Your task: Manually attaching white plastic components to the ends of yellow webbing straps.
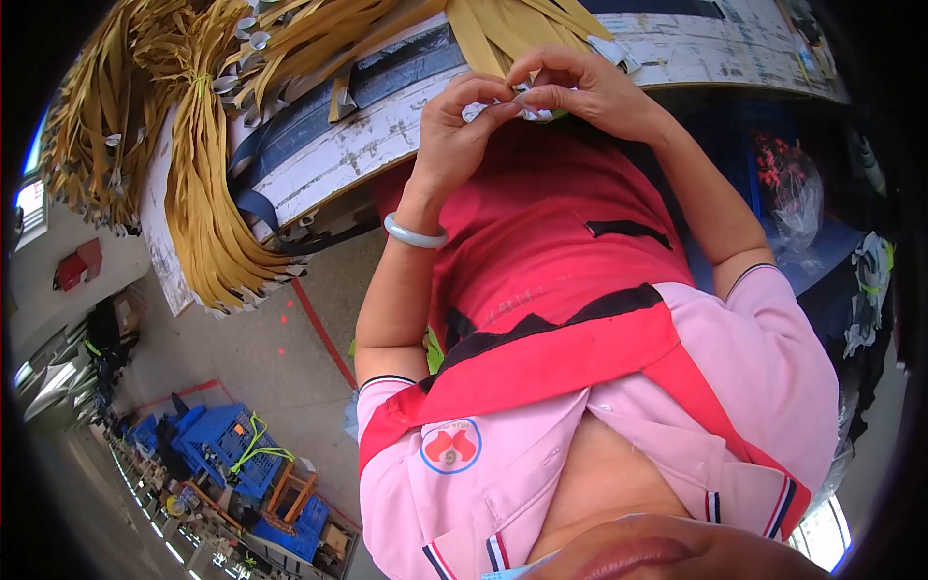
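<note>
My left hand [454, 126], with a pale green bangle [414, 234] on the wrist, and my right hand [585, 89] meet at the edge of a worn white worktable [387, 135]. Together their fingertips pinch a small white tag [530, 109]. The tag sits at the end of flat yellow straps [498, 34] that run off across the table. My fingers hide most of the tag. Below the hands I see my own red apron [551, 251] and pink collared shirt [764, 387].
Large bundles of yellow straps [198, 193] with white end tags hang over the table's left side. Blue plastic crates [227, 440] and a wooden frame stand on the concrete floor at lower left. A clear bag with red items [788, 188] lies at right.
</note>
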Available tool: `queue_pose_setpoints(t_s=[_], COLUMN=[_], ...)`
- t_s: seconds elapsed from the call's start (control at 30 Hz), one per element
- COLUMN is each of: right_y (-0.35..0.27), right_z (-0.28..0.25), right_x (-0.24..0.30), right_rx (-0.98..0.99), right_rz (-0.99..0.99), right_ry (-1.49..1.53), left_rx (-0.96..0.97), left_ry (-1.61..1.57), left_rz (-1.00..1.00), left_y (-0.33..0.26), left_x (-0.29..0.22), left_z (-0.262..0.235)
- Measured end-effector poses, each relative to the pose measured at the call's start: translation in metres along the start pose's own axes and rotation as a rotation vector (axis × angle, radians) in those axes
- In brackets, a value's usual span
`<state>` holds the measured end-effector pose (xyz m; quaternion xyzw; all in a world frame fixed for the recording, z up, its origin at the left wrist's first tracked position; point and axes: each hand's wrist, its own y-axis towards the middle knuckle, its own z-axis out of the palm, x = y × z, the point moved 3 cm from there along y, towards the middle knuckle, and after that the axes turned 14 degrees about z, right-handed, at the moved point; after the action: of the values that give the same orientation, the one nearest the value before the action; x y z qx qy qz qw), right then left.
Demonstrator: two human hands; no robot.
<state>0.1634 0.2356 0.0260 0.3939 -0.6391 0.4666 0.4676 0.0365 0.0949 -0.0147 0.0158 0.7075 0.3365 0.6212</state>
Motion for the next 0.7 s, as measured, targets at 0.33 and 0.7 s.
queue_pose_setpoints(t_s=[0.33, 0.7], right_y=[0.028, 0.039], right_z=[0.011, 0.005], right_x=[0.006, 0.016], right_rx=[0.144, 0.154], right_rz=[-0.068, 0.071], right_ry=[-0.123, -0.059], left_rx=[-0.116, -0.098], left_ry=[-0.242, -0.107], left_rz=[-0.123, -0.109], left_y=[0.005, 0.018], left_x=[-0.006, -0.013], left_z=[-0.017, -0.020])
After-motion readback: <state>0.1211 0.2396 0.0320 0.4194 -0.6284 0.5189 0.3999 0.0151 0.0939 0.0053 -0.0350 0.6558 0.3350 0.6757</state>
